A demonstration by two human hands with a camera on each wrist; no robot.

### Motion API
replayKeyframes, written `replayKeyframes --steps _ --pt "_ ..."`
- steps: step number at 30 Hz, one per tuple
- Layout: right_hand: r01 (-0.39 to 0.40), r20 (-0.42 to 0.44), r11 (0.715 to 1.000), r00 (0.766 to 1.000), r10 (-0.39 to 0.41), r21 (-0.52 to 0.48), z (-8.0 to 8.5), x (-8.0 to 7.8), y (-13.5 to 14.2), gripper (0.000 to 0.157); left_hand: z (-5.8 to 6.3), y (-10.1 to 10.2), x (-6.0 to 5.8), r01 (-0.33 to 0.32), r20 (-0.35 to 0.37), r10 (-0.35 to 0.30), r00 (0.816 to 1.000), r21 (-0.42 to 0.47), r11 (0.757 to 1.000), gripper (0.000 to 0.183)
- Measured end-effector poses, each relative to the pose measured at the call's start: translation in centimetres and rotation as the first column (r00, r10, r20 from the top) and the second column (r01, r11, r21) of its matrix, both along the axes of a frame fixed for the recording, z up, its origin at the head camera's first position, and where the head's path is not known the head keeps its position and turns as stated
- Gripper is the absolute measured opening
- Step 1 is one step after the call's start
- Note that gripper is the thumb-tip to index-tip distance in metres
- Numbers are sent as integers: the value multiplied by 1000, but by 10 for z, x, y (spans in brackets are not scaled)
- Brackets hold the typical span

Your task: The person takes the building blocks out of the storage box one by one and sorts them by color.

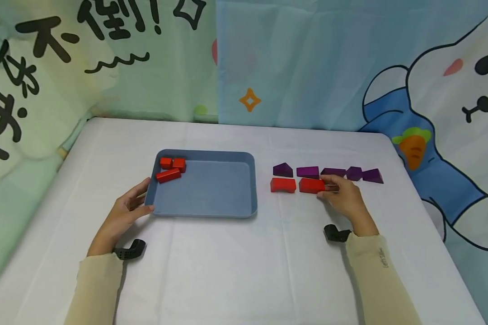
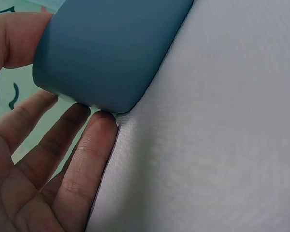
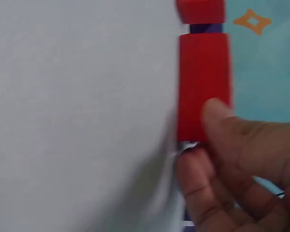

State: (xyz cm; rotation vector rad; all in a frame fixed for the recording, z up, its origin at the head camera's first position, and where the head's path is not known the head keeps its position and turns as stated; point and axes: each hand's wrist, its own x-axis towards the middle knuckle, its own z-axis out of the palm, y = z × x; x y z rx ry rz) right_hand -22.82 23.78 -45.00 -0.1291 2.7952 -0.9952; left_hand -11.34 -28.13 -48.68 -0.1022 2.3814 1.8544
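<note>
The blue-grey tray (image 1: 215, 185) lies on the table, with several small red blocks (image 1: 168, 175) in its back left corner. My left hand (image 1: 124, 212) holds the tray's front left corner. In the left wrist view, the thumb meets the tray (image 2: 111, 53) on one side and fingertips touch it from the other. To the right, my right hand (image 1: 345, 198) pinches the right end of a long red block (image 1: 310, 185). The right wrist view shows the thumb on this red block (image 3: 200, 82). Left of it is another red block with a notched underside (image 1: 283, 184).
Behind the two red blocks runs a row of several purple blocks (image 1: 307, 172) of differing shapes. A white cloth (image 1: 227, 271) covers the table. Patterned curtains (image 1: 309, 67) hang along its back and sides. Black devices (image 1: 132, 249) sit at both wrists.
</note>
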Motion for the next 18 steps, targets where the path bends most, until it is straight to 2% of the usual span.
replayKeyframes --steps 5,8,13,18 --pt "11 -81 997 997 -4 76 23 8 -11 45 -2 -1 -2 7 -13 -7 1000 3 1000 75" --pt "7 -143 997 990 3 72 37 11 -24 39 -3 -2 -3 9 -16 -9 1000 6 1000 75" --pt "-57 -181 998 982 53 -18 50 11 -57 34 -4 -3 -3 5 -30 -5 1000 22 1000 74" --pt "-161 -181 976 974 134 -146 48 5 -98 30 -5 -4 -5 -2 -32 3 999 25 1000 75"
